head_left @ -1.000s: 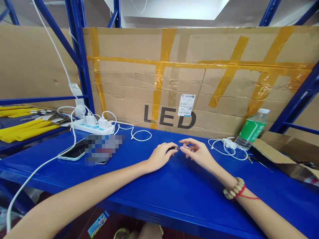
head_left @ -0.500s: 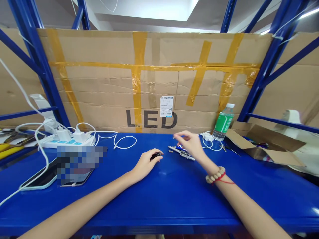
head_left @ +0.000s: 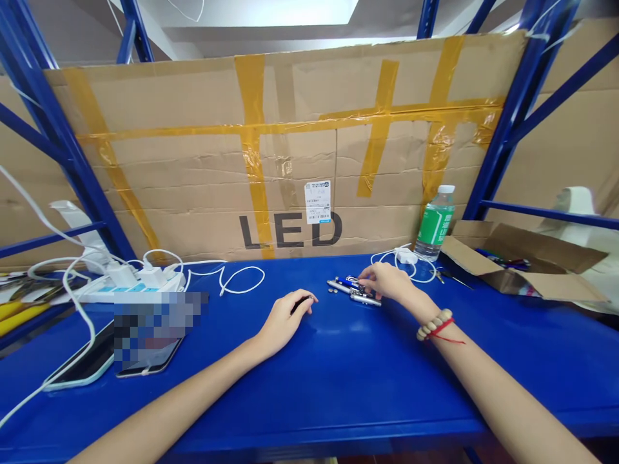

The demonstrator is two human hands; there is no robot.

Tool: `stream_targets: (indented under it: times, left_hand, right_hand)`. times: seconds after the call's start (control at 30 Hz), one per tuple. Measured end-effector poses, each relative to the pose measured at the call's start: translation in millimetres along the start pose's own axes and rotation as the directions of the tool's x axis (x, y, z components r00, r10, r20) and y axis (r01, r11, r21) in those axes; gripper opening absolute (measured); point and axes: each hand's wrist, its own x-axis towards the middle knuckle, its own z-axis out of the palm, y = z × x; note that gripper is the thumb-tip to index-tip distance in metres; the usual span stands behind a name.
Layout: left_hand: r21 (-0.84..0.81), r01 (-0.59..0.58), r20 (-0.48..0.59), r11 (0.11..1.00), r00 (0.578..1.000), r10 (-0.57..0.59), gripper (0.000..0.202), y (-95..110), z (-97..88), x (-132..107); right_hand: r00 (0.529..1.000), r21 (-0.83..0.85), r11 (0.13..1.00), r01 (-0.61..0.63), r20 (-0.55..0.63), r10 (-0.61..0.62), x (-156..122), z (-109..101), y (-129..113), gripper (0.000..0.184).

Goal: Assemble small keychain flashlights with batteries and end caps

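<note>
Blue metal posts rise at either side of a wide cardboard sheet, which is crossed by shiny amber tape and printed with LED in big black letters. Before it runs a glossy blue bench, and I see someone's two bare arms reaching over it. Their left hand rests near the middle, its grip closed, thumb and fingers pinching a small black object that mostly hides inside the hand.

Over to the right, the right hand, with a beaded bracelet and red string at the wrist, has its fingertips down at a small heap of silver and blue pen-like pieces. That grip is bent inward; from where I stand I cannot tell whether it pinches anything. Just left of the heap lie a couple of small round silver bits.

Behind the right hand sits a white cable, with a green-labelled bottle standing beside it and an open carton farther right. Off to the left are a white power strip with plugs in it and two phones, partly blurred out.
</note>
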Motion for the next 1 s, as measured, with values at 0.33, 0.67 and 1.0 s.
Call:
stream_targets:
  times: [0.33, 0.67, 1.0]
  left_hand:
    - [-0.033, -0.004, 0.052, 0.999, 0.999, 0.006, 0.026, 0, -0.3, -3]
    - [0.015, -0.047, 0.096, 0.999, 0.994, 0.045, 0.024, -3, 0.4, -7]
    - [-0.044, -0.084, 0.032, 0.995, 0.996, 0.086, 0.014, -13, 3.5, -6]
  right_hand:
    - [0.978, -0.065, 0.976, 0.207, 0.034, -0.205, 1, 1, -5, 0.021]
    - [0.957, -0.034, 0.957, 0.288, 0.03, -0.288, 9, 19, -6, 0.022]
    - [0.971, -0.077, 0.974, 0.213, -0.095, -0.219, 7, 24, -11, 0.018]
